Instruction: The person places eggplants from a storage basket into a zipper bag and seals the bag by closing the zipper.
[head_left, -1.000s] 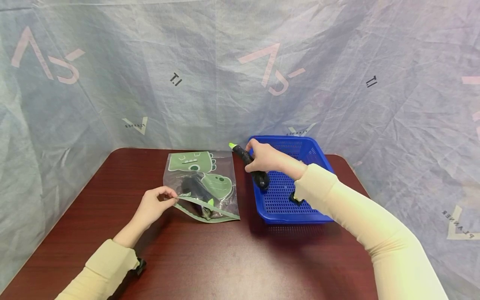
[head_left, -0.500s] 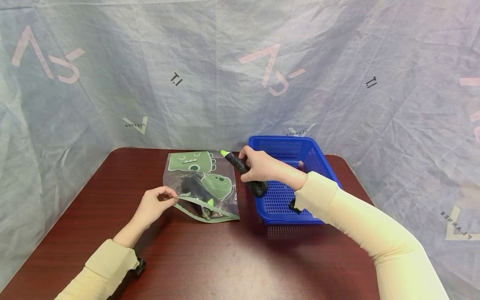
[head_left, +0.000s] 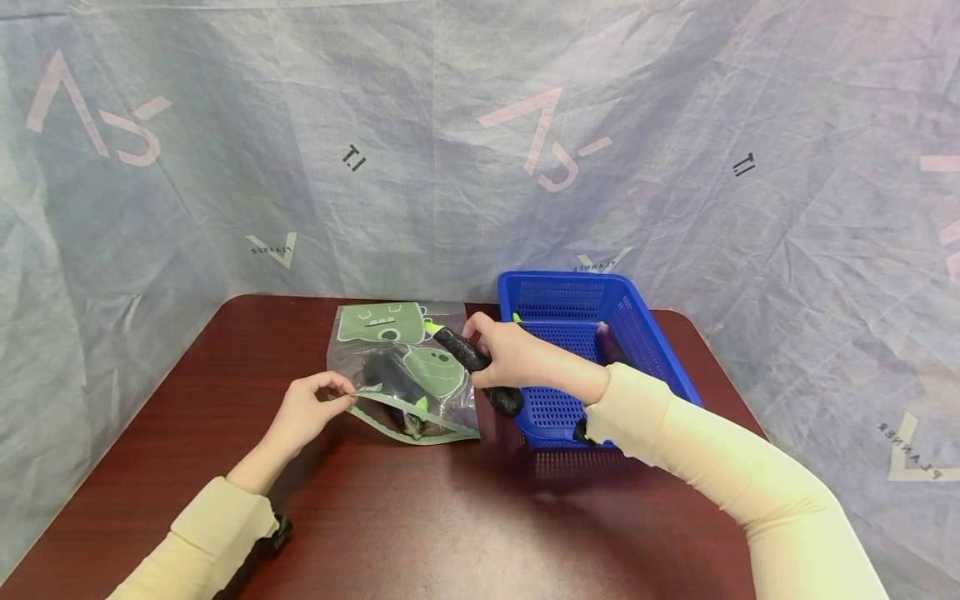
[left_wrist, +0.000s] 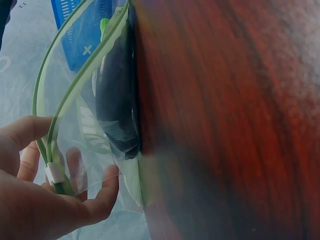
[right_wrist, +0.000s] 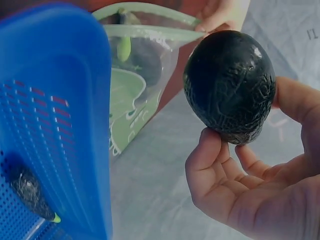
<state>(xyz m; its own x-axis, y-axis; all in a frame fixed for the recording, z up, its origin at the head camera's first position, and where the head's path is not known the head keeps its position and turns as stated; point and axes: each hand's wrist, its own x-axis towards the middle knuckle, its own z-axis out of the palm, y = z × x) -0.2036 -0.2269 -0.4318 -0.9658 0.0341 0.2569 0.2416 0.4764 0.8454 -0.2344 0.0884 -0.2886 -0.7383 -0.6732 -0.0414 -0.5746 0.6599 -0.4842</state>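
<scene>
My left hand pinches the mouth corner of a clear zip bag with green dinosaur print, near its white slider. The bag's green-edged mouth gapes toward me. Inside lies a dark eggplant with a green stem, and a lime-green tip shows beside it. My right hand grips a long, black, wrinkled cucumber-shaped vegetable, thumb and fingers round its middle. Held aslant between bag and basket, it points its lime tip at the bag's far right side; its rounded end fills the right wrist view.
A blue perforated basket stands to the right of the bag. In it are a purple eggplant by the right wall and another black, lime-tipped vegetable. The brown table ends at a grey cloth backdrop.
My right hand has carried the black vegetable left and toward me, out from over the basket to beside the bag. The left hand and bag stay in place.
</scene>
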